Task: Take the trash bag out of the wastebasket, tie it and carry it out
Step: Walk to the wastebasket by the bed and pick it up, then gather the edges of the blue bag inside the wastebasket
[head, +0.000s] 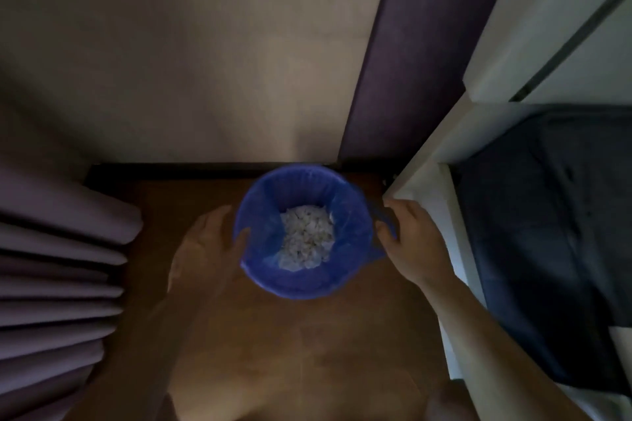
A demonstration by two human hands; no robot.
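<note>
The bag (pixel 273 195) sits between the hands: left hand (pixel 205 249) at nine o'clock, blurred, grip unclear; right hand (pixel 410 243) at three, pinching its overhang.

No writing, label, brand, number or sign can be read anywhere in this dim, blurred view.

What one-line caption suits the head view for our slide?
Both hands, left and right, grasp the rim of a blue bag lining a wastebasket of white scraps.
</note>
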